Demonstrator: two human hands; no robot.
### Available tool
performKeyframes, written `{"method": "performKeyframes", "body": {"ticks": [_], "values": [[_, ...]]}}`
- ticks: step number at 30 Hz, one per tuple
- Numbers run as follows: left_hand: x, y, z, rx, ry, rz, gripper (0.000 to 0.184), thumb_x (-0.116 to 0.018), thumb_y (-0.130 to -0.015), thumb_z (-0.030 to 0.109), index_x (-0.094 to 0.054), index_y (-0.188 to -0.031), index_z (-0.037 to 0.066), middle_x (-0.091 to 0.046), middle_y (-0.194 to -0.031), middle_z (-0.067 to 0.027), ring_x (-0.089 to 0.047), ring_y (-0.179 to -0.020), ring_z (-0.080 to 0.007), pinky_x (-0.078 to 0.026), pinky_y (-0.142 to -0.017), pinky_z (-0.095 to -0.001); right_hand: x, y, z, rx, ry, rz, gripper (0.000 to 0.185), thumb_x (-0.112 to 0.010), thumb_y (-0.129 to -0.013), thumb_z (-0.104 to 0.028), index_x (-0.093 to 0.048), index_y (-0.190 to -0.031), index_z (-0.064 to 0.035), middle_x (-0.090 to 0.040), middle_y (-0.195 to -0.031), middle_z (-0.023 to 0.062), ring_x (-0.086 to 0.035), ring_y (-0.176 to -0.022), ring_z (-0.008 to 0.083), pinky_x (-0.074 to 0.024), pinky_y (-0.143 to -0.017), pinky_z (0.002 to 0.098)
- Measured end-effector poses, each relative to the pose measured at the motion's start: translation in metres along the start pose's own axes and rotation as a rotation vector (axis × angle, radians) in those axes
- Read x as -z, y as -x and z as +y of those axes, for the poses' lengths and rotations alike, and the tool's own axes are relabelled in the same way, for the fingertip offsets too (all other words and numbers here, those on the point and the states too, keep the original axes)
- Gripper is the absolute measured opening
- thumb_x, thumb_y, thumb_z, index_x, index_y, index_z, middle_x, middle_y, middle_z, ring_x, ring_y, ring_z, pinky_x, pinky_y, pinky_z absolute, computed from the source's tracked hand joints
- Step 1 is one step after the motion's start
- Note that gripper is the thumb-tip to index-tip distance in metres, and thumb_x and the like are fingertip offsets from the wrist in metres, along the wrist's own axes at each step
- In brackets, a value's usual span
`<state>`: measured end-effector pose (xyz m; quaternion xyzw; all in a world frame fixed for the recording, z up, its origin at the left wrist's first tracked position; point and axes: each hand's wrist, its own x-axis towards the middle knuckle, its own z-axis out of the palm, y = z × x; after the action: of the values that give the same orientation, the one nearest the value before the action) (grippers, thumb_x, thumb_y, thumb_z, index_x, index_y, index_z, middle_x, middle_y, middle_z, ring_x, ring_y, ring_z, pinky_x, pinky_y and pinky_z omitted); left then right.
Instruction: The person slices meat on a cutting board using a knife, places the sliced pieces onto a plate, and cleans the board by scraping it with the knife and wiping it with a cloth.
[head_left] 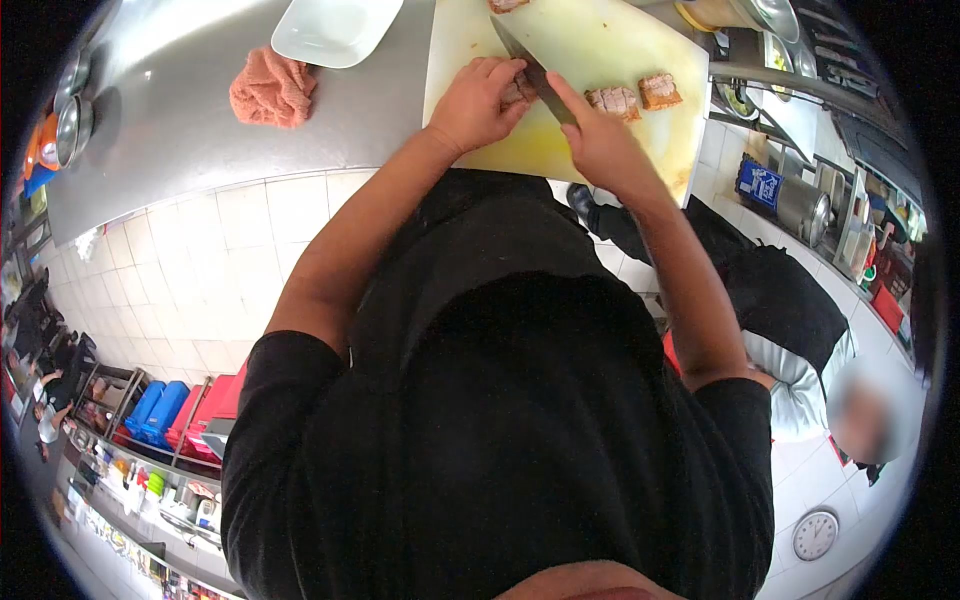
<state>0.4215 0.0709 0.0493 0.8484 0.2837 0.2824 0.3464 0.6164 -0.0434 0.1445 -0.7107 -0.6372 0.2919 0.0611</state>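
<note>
My right hand (607,145) is closed on a kitchen knife (514,42), its index finger stretched along the dark blade. The tip points away from me, toward the far left of the cutting board (575,50). On the knife's left side, the curled fingers of my left hand (478,105) press a piece of browned meat (518,90) against the board, covering part of it. Two cut chunks, one chunk of meat (613,102) and another chunk (660,92), lie to the right of the knife. A further meat piece (508,4) shows at the top edge.
Left of the board, a white dish (335,30) and a crumpled orange cloth (273,88) rest on the steel counter (190,120). Another person (770,290) in dark clothing stands close on my right. Metal bowls (75,130) sit at the far left.
</note>
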Motion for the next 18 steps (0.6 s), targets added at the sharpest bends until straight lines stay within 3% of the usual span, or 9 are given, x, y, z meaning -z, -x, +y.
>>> {"method": "performKeyframes", "body": {"ticks": [4,5,7,11,14,17,18], "values": [[-0.002,-0.006,0.001,0.044,-0.001,0.003,0.058,-0.079,-0.085,0.021,-0.058,-0.136,0.004,-0.065,-0.127,-0.0194,-0.059,-0.122,-0.0402,-0.048,-0.107,-0.0474,-0.037,-0.005,0.001,-0.057,-0.094,0.123,0.072,-0.057,-0.101,-0.016,-0.028,-0.166,-0.0307,-0.069,-0.085,0.0292,-0.067,-0.079,0.0504,-0.0526,-0.075,0.0603],[0.002,-0.006,0.003,0.065,0.007,-0.004,0.058,-0.079,-0.085,0.022,-0.058,-0.137,0.004,-0.064,-0.128,-0.0195,-0.058,-0.123,-0.0404,-0.048,-0.108,-0.0475,-0.037,-0.007,-0.004,0.018,-0.033,0.213,0.072,-0.057,-0.101,-0.016,-0.029,-0.165,-0.0318,-0.068,-0.085,0.0309,-0.067,-0.078,0.0507,-0.0525,-0.074,0.0605],[0.006,-0.002,0.008,0.100,0.038,-0.016,0.058,-0.080,-0.086,0.023,-0.058,-0.137,0.005,-0.063,-0.130,-0.0195,-0.058,-0.125,-0.0406,-0.048,-0.108,-0.0474,-0.030,-0.006,-0.008,-0.027,-0.020,0.172,0.072,-0.057,-0.101,-0.017,-0.028,-0.166,-0.0326,-0.069,-0.085,0.0303,-0.068,-0.080,0.0506,-0.0522,-0.075,0.0610],[0.013,0.008,0.002,0.112,0.034,-0.008,0.058,-0.081,-0.087,0.024,-0.059,-0.137,0.006,-0.061,-0.133,-0.0194,-0.057,-0.126,-0.0412,-0.048,-0.109,-0.0471,-0.006,0.003,-0.017,-0.176,-0.045,0.023,0.071,-0.058,-0.103,-0.017,-0.028,-0.166,-0.0301,-0.070,-0.107,0.0314,-0.068,-0.098,0.0499,-0.0541,-0.086,0.0559],[0.016,0.015,0.000,0.086,-0.024,0.007,0.058,-0.081,-0.087,0.025,-0.059,-0.137,0.005,-0.061,-0.133,-0.0194,-0.056,-0.126,-0.0413,-0.049,-0.108,-0.0474,0.011,0.027,-0.029,-0.138,-0.141,0.154,0.070,-0.059,-0.103,-0.015,-0.031,-0.166,-0.0288,-0.068,-0.126,0.0293,-0.068,-0.109,0.0485,-0.0547,-0.092,0.0517],[0.023,0.026,0.002,0.117,-0.035,0.021,0.059,-0.081,-0.087,0.025,-0.059,-0.137,0.005,-0.061,-0.133,-0.0192,-0.057,-0.127,-0.0406,-0.050,-0.107,-0.0475,0.022,0.044,-0.042,-0.047,-0.234,0.288,0.064,-0.053,-0.105,-0.018,-0.033,-0.165,-0.0320,-0.071,-0.102,0.0287,-0.070,-0.090,0.0463,-0.0557,-0.081,0.0519],[0.026,0.029,0.004,0.137,-0.029,0.027,0.059,-0.081,-0.087,0.025,-0.059,-0.138,0.005,-0.061,-0.133,-0.0191,-0.057,-0.127,-0.0403,-0.050,-0.106,-0.0474,0.024,0.045,-0.045,-0.038,-0.235,0.302,0.065,-0.053,-0.105,-0.017,-0.033,-0.165,-0.0318,-0.071,-0.103,0.0283,-0.070,-0.091,0.0467,-0.0555,-0.082,0.0523]]}}
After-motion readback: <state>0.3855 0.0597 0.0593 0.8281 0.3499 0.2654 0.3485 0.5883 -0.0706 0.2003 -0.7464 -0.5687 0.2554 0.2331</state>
